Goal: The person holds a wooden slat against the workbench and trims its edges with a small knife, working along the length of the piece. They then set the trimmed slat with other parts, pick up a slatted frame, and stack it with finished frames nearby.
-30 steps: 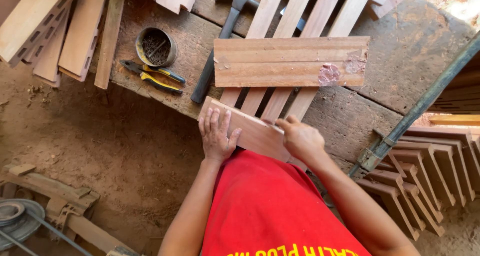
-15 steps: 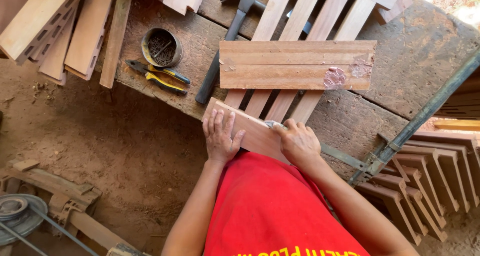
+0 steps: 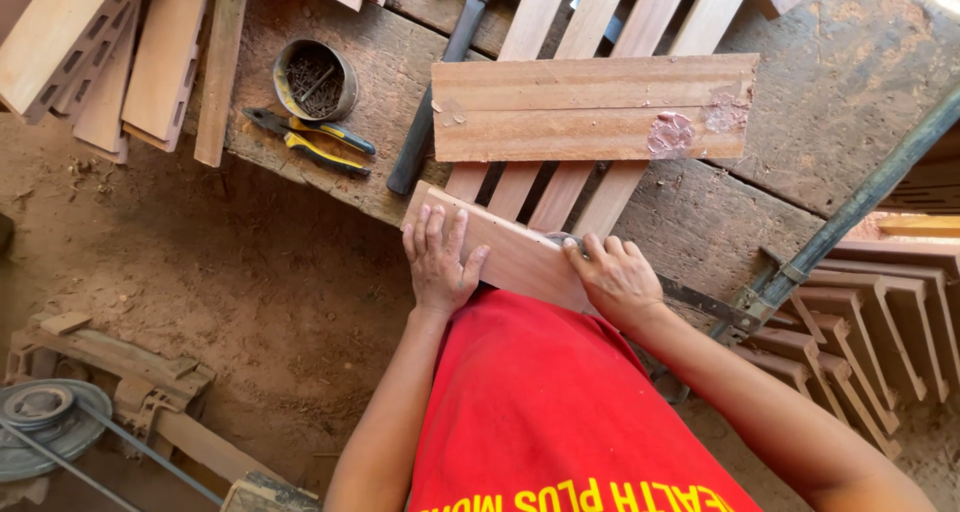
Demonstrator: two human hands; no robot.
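A tin of nails, yellow-handled pliers and a hammer lie on the workbench.

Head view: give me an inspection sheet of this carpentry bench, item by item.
Surface: worn grey wooden workbench, scratched and dusty.
Job's things: flat reddish wooden board at the bench's near edge; slatted wooden frame with grooved crosspiece beyond it.
Clutter: round metal tin of nails, yellow-handled pliers, dark-handled hammer, stacked timber planks.
Grips: left hand flat on the board; right hand on its other end, fingers curled over the far edge.
Cables: nothing seen.
Surroundings: dirt floor, notched wooden pieces, grey pulley wheel.
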